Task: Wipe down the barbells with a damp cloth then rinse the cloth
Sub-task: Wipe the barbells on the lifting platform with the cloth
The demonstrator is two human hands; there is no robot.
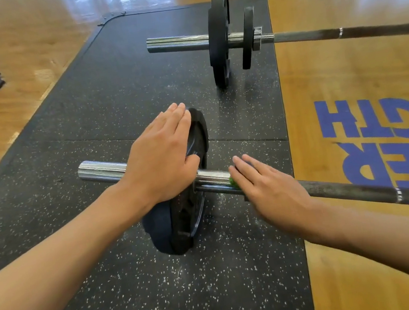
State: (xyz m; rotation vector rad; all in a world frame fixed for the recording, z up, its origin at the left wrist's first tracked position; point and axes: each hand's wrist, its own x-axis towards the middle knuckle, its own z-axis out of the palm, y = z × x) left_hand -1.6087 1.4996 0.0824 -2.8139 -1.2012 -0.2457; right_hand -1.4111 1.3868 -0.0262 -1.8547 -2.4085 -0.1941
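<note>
Left hand [163, 155] is lying flat on the near barbell's plate [181, 219]; right hand [263, 185], also flat, is pressing a green cloth [233, 183] onto its sleeve [212, 177]. Pushing hard risks rolling the bar.

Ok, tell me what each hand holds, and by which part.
Neither grips anything: the left hand lies flat on the weight plate's top rim; the right hand presses a green cloth onto the barbell sleeve.

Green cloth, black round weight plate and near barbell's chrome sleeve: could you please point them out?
Green cloth [232, 182]: head view, visible edge.
Black round weight plate [186, 218]: head view, lower face.
Chrome sleeve [99, 169]: head view, bare outer end.
</note>
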